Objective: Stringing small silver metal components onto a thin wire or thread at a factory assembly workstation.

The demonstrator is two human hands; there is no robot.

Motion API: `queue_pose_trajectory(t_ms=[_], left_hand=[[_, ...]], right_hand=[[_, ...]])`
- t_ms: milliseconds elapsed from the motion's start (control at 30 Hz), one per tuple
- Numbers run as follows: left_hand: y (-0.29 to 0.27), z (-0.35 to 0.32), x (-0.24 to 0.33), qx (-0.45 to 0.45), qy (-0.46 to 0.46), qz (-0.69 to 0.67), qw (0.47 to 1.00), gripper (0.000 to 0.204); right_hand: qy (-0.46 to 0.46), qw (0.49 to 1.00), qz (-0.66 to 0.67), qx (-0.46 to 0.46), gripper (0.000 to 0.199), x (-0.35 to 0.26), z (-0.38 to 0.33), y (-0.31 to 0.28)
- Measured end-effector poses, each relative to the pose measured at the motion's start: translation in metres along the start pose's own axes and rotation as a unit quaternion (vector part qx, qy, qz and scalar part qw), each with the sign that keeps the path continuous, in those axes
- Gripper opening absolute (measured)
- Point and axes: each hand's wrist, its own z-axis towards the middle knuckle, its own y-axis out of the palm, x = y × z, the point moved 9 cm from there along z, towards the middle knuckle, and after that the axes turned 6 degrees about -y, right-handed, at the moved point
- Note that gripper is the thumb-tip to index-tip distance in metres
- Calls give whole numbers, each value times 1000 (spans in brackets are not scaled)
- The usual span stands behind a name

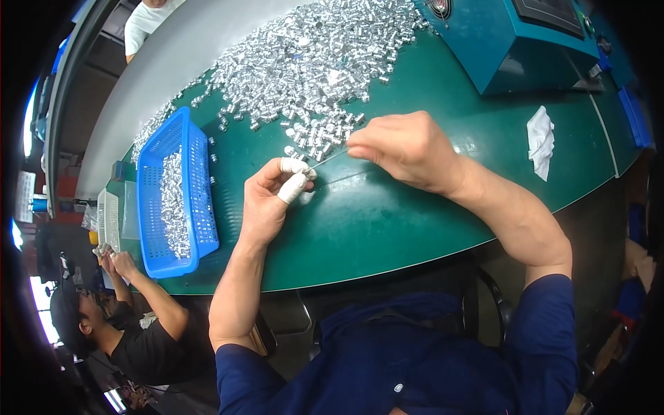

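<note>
Steel rod (332,158), both hands' grips pinching

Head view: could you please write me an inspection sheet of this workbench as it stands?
Surface: green bench top.
Job's things: heap of small silver metal sleeves; thin wire between both hands.
Clutter: blue basket part-filled with sleeves; crumpled white cloth.
Hands: left hand, white finger cots, pinches wire end; right hand pinches the other end.
Cables: nothing seen.
Surroundings: teal machine; co-worker seated lower left.
</note>
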Motion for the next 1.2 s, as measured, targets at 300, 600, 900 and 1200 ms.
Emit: queue_pose_trajectory(t_ms=[300,600,900,1200], left_hand=[[0,-5,18,51,128,180,974,9],[9,-5,7,24,55,96,994,9],[8,-2,23,43,101,182,977,8],[6,-9,31,65,155,267,949,9]], right_hand=[[473,807,345,-80,24,28,-49,57],[224,966,116,-59,24,10,-24,38],[470,802,358,-88,18,32,-48,58],[556,712,401,-154,15,35,-61,65]])
